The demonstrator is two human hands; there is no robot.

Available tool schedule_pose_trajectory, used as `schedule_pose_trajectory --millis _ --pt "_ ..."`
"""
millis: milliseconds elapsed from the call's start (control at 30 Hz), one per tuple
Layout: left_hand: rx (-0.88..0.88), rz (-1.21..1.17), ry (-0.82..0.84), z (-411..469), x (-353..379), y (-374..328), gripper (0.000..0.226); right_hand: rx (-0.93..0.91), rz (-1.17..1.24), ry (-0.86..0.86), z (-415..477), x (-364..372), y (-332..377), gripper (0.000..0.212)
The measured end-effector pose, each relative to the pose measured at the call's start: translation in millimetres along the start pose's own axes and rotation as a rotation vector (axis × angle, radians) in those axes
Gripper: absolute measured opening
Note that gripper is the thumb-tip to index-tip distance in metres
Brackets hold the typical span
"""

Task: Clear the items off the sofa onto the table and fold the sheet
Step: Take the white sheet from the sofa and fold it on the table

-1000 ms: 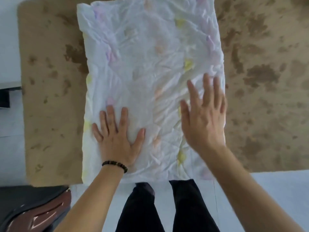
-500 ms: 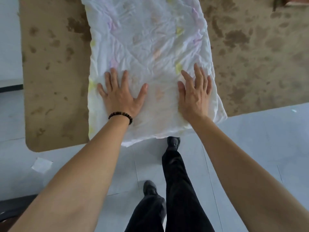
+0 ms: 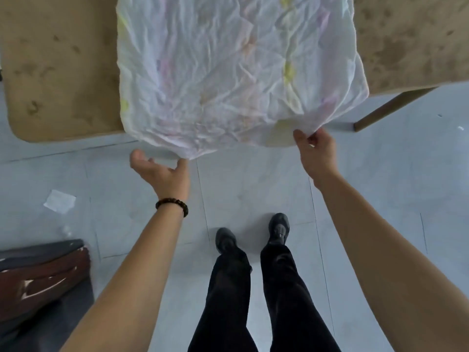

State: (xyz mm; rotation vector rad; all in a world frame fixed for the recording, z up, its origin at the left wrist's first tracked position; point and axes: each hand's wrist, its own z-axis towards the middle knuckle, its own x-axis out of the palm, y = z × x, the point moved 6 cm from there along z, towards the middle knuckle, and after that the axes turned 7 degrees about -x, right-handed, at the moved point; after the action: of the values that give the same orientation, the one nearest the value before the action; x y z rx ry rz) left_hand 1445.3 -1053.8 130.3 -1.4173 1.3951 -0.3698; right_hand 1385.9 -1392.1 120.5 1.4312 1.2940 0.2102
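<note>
The folded white sheet (image 3: 228, 72), crumpled and dotted with pale yellow and pink, lies on the brown table (image 3: 58, 72). Its near edge hangs past the table's front edge. My right hand (image 3: 317, 153) pinches the sheet's near right corner between thumb and curled fingers, just off the table. My left hand (image 3: 162, 174) is palm up under the near left part of the edge. Its fingers are loosely curved and one fingertip touches the hem, with nothing gripped.
A table leg (image 3: 385, 110) slants down to the floor at the right. A dark brown worn sofa edge (image 3: 38, 280) sits at the bottom left. A scrap of paper (image 3: 59, 200) lies on the grey tiled floor. My legs and black shoes (image 3: 278, 228) stand below the sheet.
Both hands left the top of the sheet, where they pressed flat, and dropped to its near edge. The right hand took hold of the corner. I stepped back from the table.
</note>
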Motion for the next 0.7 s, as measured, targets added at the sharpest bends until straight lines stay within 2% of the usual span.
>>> schedule_pose_trajectory --millis 33,100,233,300,367,400,433,533,567,600,700 --pt "-0.076 -0.053 0.057 6 6 5 0.088 -0.031 -0.005 -0.011 1 -1 -1 0.015" --pt "-0.032 -0.052 0.138 16 18 2 0.081 -0.088 0.009 -0.061 -2 -9 -4 0.005" --pt "0.038 0.104 0.209 22 28 4 0.027 -0.159 0.015 -0.24 -11 -40 -14 0.019" --pt "0.053 0.282 0.248 20 27 15 0.041 -0.073 -0.042 -0.203 -9 -38 -26 0.01" --pt "0.072 0.337 0.23 21 22 22 0.045 0.019 -0.107 -0.088 -1 -28 -34 0.011" --pt "0.057 0.334 0.216 24 19 25 0.044 0.063 -0.085 -0.036 4 -23 -36 0.02" --pt "0.022 0.325 0.208 28 17 26 0.047 0.089 -0.032 0.006 9 -20 -34 0.038" --pt "-0.077 0.201 0.275 36 18 21 0.051 0.031 0.106 0.054 27 -17 -20 0.114" --pt "-0.07 0.162 0.313 37 21 17 0.052 -0.01 0.155 0.078 33 -16 -17 0.125" --pt "-0.058 0.128 0.344 35 25 13 0.049 -0.042 0.196 0.11 39 -14 -15 0.123" --pt "-0.072 0.09 0.378 21 37 16 0.028 -0.068 0.122 0.247 41 -2 -14 0.083"
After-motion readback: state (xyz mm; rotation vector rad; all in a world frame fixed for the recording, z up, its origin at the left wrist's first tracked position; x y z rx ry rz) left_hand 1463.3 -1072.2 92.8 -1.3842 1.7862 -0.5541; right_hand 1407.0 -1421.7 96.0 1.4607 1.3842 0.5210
